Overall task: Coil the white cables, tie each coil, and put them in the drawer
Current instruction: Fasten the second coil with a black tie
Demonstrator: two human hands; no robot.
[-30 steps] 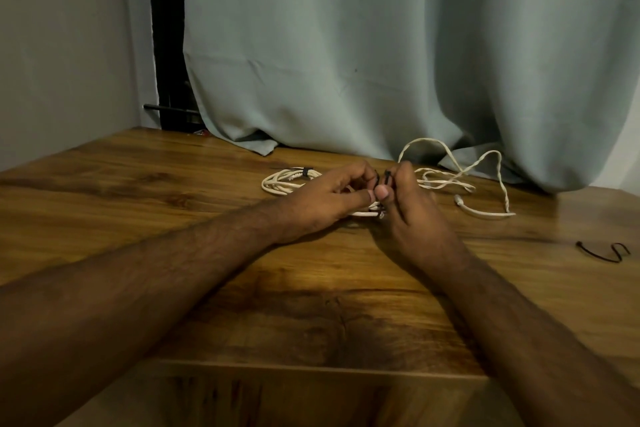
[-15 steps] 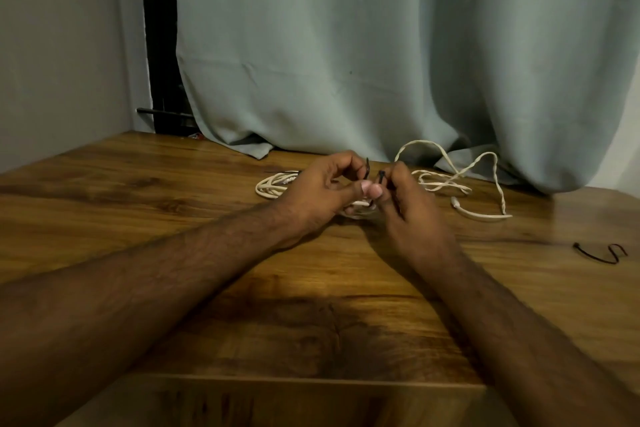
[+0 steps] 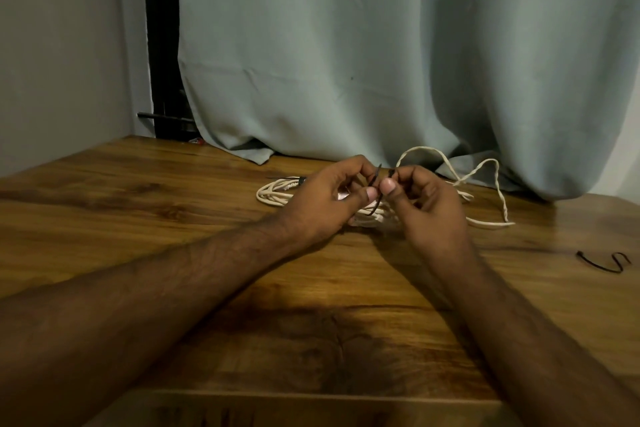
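Note:
Two hands meet over a white cable coil (image 3: 370, 217) lying on the wooden table (image 3: 173, 218). My left hand (image 3: 329, 204) and my right hand (image 3: 426, 204) each pinch an end of a thin black tie (image 3: 376, 184) looped round that coil, thumbs nearly touching. Behind my left hand lies another white coil (image 3: 273, 193) with a black tie on it. A loose white cable (image 3: 485, 184) loops up and trails to the right behind my right hand. No drawer is in view.
A spare black tie (image 3: 604, 262) lies on the table at the far right. A grey-green curtain (image 3: 381, 62) hangs along the table's back edge, its hem resting on the wood. A grey wall (image 3: 62, 62) stands at the left.
Both hands have lifted slightly from the table and drawn the black tie's ends up between the fingertips. The coils and the loose cable stay where they were.

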